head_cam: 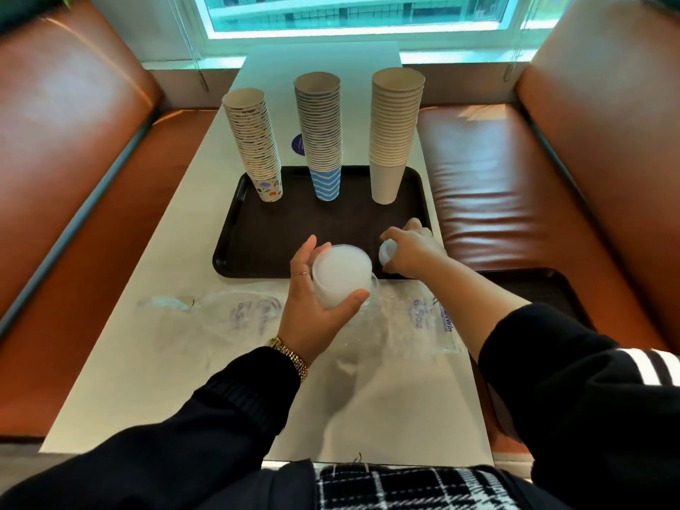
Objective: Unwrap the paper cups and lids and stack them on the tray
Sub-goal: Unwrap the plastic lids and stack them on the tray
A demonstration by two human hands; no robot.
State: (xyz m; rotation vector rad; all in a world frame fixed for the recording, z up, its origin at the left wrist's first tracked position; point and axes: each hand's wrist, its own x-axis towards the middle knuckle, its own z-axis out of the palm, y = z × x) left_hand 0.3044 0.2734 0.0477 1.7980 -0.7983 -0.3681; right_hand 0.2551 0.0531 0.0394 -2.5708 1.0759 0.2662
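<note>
The left hand [312, 285] gripped a lid stack [342, 276] above the tray [257, 230], likely for placing. The right hand [412, 248] held a smaller lid stack [387, 252] at the tray's near right corner.

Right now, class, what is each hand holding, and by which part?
The left hand grips a stack of translucent lids around its sides. The right hand holds a smaller white lid stack from above, over the tray.
</note>
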